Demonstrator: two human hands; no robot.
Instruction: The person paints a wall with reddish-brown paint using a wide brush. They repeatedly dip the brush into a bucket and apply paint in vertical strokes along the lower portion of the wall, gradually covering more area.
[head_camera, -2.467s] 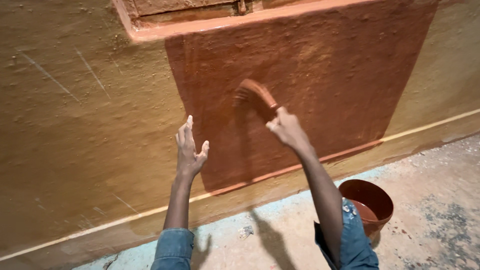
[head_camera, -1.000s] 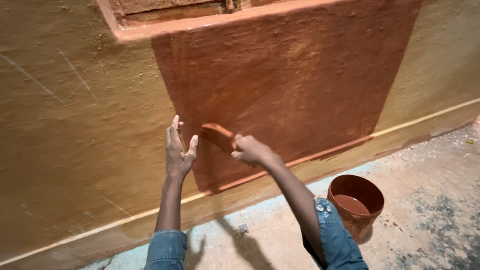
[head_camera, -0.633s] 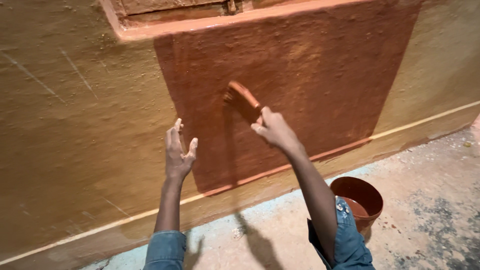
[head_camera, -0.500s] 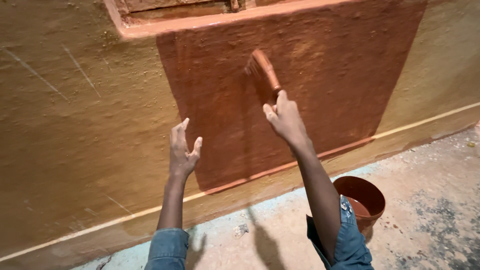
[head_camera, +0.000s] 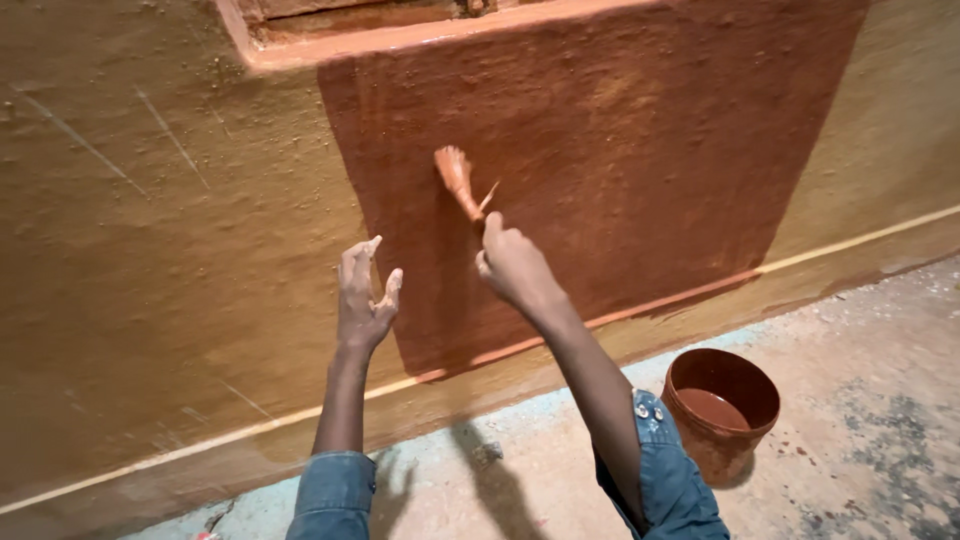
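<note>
My right hand (head_camera: 512, 265) grips a paintbrush (head_camera: 458, 180) coated in red-brown paint, its bristles pressed on the wall near the left edge of a large red-brown painted patch (head_camera: 620, 160). My left hand (head_camera: 362, 298) is raised beside it with fingers spread, resting flat against the unpainted ochre wall (head_camera: 150, 250) just left of the patch. Both arms wear blue denim sleeves.
A round bucket (head_camera: 722, 405) holding red-brown paint stands on the rough concrete floor (head_camera: 870, 400) at the lower right, close to my right elbow. A painted ledge (head_camera: 400, 38) runs along the top of the patch. A pale line marks the wall's base.
The brush has swept about the painted patch, down and left beside my left hand, up to the right, and now back left. My left hand has stayed against the wall.
</note>
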